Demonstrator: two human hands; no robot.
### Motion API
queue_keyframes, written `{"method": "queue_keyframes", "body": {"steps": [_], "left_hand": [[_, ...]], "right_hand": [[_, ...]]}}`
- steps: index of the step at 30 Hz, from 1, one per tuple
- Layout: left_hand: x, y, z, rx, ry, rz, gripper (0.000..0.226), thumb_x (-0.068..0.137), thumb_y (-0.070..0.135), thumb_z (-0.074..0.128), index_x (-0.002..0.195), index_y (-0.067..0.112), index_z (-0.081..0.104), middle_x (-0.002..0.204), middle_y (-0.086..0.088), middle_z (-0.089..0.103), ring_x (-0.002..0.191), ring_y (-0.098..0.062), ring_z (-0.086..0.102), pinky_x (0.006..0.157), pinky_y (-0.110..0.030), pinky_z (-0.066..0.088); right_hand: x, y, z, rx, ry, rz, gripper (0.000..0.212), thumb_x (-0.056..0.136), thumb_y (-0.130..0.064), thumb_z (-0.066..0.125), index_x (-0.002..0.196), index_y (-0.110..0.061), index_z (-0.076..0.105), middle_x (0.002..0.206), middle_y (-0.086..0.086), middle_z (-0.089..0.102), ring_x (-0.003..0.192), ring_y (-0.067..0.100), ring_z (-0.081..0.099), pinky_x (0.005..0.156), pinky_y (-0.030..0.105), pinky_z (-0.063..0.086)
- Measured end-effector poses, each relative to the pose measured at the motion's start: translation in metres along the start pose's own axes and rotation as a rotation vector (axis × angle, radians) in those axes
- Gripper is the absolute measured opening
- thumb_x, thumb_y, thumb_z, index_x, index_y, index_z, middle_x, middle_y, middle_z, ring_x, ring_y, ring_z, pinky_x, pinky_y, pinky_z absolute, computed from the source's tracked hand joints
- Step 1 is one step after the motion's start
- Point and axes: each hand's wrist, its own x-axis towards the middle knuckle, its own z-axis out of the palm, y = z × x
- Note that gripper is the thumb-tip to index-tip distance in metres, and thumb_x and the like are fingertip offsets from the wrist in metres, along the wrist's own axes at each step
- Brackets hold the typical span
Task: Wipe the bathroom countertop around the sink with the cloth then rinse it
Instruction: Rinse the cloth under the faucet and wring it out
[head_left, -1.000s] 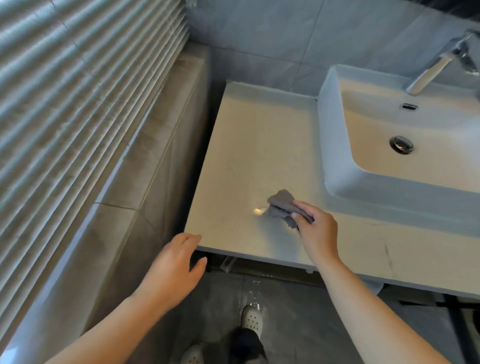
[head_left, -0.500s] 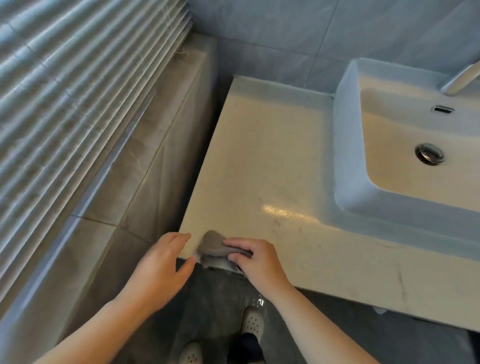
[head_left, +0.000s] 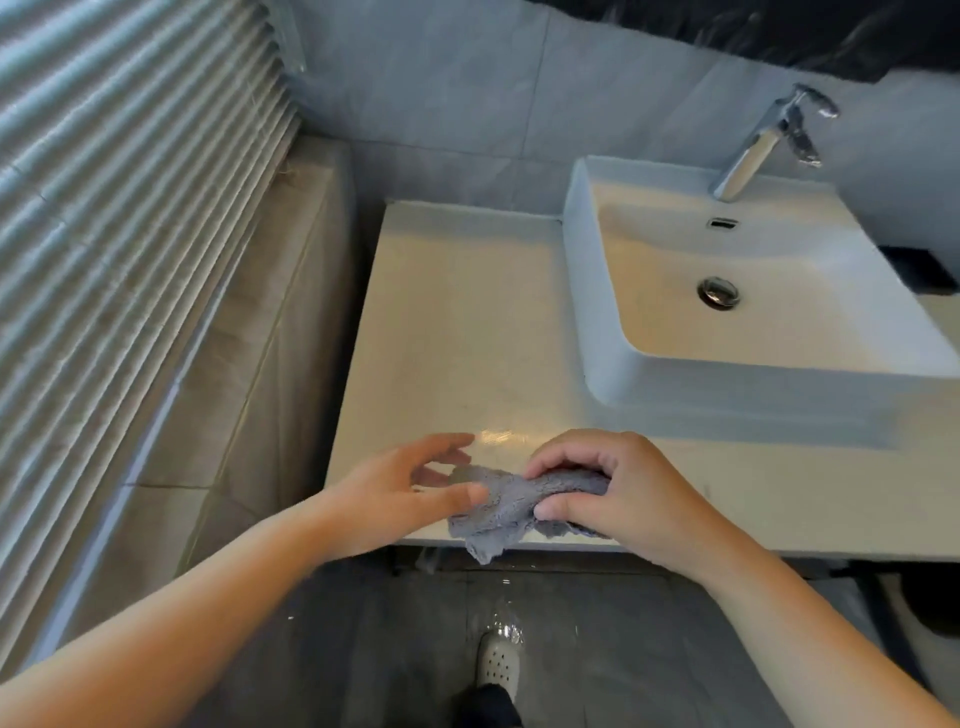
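So both hands are up at the front edge of the surface (head_left: 457, 338), just left of the sink (head_left: 575, 291). The right hand (head_left: 618, 488) has the grey cloth (head_left: 498, 512) bunched up in it, fingers curled over the top and thumb tucked under, so it's properly clamped on the thing. The left hand (head_left: 415, 483) is right beside it with its thumb lying against the cloth's left end, but the fingers are straight and spread apart, not wrapped around anything. Honestly can't tell if it's actually pinching the fabric or only touching it.

The cloth sits over the front lip of the surface, and one floppy corner droops down past the edge. There's a shiny patch of glare (head_left: 496, 435) on the surface just behind the hands.

The sink is a white rectangular basin sitting on top of the surface, with a chrome drain plug (head_left: 719, 292) in the middle, a small overflow slot (head_left: 722, 223) on the back wall and a chrome faucet (head_left: 753, 150) behind it. Something dark (head_left: 919, 267) is on the far right beside the basin, too cut off to say what.

Left side has window blinds (head_left: 130, 208) and a tiled ledge (head_left: 249, 364) below them. Down on the grey floor (head_left: 363, 649) you can see one white perforated shoe (head_left: 498, 662) with wet-looking spots (head_left: 506, 626) just ahead of it.
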Motion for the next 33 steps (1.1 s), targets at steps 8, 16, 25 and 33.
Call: {"method": "queue_keyframes", "body": {"steps": [8,16,25,33], "left_hand": [[0.043,0.089,0.022,-0.135,-0.316,-0.015,0.046,0.071,0.030,0.081,0.107,0.008,0.063,0.082,0.000,0.066,0.068,-0.006,0.061,0.060,-0.018,0.049],[0.110,0.171,0.066,-0.027,-0.200,0.091,0.048,0.080,0.053,0.062,0.100,0.010,0.068,0.100,-0.015,0.069,0.091,-0.024,0.066,0.083,-0.036,0.056],[0.178,0.236,0.099,-0.181,-0.151,0.148,0.066,0.066,0.070,0.062,0.105,0.017,0.065,0.103,-0.008,0.070,0.097,-0.024,0.066,0.090,-0.045,0.053],[0.258,0.281,0.101,-0.228,0.005,0.169,0.033,0.079,0.037,0.067,0.098,0.011,0.069,0.095,-0.018,0.071,0.090,-0.041,0.065,0.083,-0.057,0.050]], "right_hand": [[-0.037,-0.008,-0.063,0.054,0.140,-0.061,0.026,0.074,-0.001,0.075,0.088,-0.022,0.073,0.085,-0.002,0.067,0.052,0.012,0.057,0.050,0.022,0.045],[-0.046,0.046,-0.158,-0.103,0.405,-0.109,0.015,0.087,-0.020,0.067,0.092,-0.033,0.072,0.088,-0.016,0.071,0.086,0.001,0.065,0.075,0.021,0.052],[-0.008,0.088,-0.252,0.126,0.641,-0.028,0.013,0.089,-0.023,0.062,0.084,-0.019,0.074,0.081,-0.003,0.071,0.078,0.012,0.066,0.071,0.031,0.054],[0.047,0.106,-0.319,0.219,0.780,0.169,0.032,0.085,-0.039,0.066,0.112,-0.024,0.060,0.105,-0.012,0.060,0.095,0.004,0.057,0.068,0.017,0.045]]}}
